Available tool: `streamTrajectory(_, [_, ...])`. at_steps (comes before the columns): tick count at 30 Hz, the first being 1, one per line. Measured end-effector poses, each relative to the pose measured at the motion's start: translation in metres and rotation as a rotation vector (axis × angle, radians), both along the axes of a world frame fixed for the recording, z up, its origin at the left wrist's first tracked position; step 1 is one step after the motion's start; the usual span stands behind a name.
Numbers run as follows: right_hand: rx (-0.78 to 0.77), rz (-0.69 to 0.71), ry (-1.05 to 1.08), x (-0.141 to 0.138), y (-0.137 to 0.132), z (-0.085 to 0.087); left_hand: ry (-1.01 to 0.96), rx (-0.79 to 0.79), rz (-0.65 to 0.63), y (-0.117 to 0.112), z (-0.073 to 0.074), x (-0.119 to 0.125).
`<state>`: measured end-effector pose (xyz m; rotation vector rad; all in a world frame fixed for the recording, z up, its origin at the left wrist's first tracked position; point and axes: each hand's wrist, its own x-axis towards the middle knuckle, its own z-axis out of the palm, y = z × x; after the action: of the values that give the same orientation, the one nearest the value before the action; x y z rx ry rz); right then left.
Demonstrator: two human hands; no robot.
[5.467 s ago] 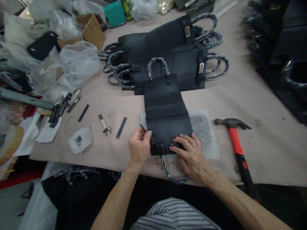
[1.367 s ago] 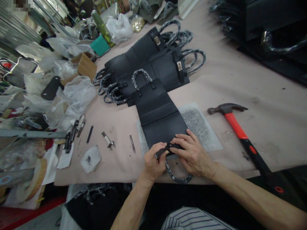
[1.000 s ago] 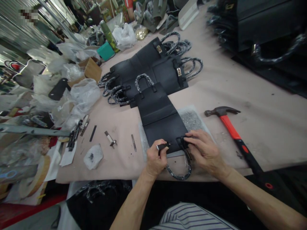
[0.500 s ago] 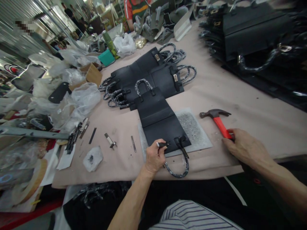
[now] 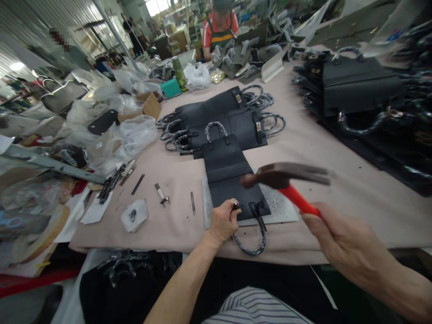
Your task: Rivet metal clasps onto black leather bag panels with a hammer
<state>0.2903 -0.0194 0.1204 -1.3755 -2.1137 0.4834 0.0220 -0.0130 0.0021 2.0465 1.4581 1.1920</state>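
My left hand (image 5: 222,222) is closed around a short metal punch (image 5: 235,204), standing near upright on the lower part of a black leather bag panel (image 5: 227,158). Its lower tip is hidden by the fingers. Gripped by its red handle, a claw hammer (image 5: 278,173) is raised in my right hand (image 5: 340,231), its head above and to the right of the punch. Plastic-wrapped loop handles are fixed at both ends of the panel; the near handle (image 5: 250,253) hangs toward the table edge. Beneath the panel lies a pale slab (image 5: 286,214).
More black bag panels (image 5: 216,108) lie behind, and a tall stack of black bags (image 5: 361,85) stands at right. Left are a thin metal rod (image 5: 192,203), a small metal tool (image 5: 161,194) and a plastic bag (image 5: 134,216). A person (image 5: 221,29) sits across the table.
My right hand has lifted the hammer off the tabletop and swung it left, over the panel. The punch has tipped from slanted to more upright in my left hand. The view has shifted slightly.
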Motion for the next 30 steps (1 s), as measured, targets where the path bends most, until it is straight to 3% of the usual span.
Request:
streamTrajectory(2, [0.18,0.156,-0.152,-0.011,0.0,0.011,0.034,0.05,0.023,0.001,-0.002,0.0])
streamTrajectory(6, [0.283,0.277,-0.3,-0.023,0.005,0.029,0.066,0.098,0.035,0.001,-0.006,-0.001])
streamTrajectory(11, [0.402,0.092,-0.133,-0.025,0.004,0.046,0.002,0.007,-0.014,0.0,-0.004,-0.003])
streamTrajectory(15, [0.312,0.221,-0.269,-0.019,0.004,0.038,0.006,-0.003,-0.011,0.0,-0.006,-0.003])
streamTrajectory(17, [0.272,0.196,-0.264,-0.017,0.003,0.038,0.008,-0.006,-0.015,0.0,-0.007,-0.003])
streamTrajectory(20, [0.41,0.005,-0.16,-0.019,0.001,0.042,0.02,-0.024,-0.023,0.0,-0.008,-0.004])
streamTrajectory(22, [0.461,0.037,-0.181,-0.021,0.001,0.041,0.027,-0.043,-0.016,0.0,-0.008,-0.004])
streamTrajectory(25, [0.304,0.239,-0.303,-0.017,0.005,0.031,0.022,-0.065,-0.011,0.0,-0.007,-0.005])
streamTrajectory(27, [0.176,0.171,-0.305,-0.009,0.01,0.021,0.012,-0.07,-0.019,0.0,-0.006,-0.006])
streamTrajectory(30, [-0.045,-0.073,-0.212,0.01,0.021,-0.005,0.006,-0.079,-0.028,0.0,-0.002,-0.005])
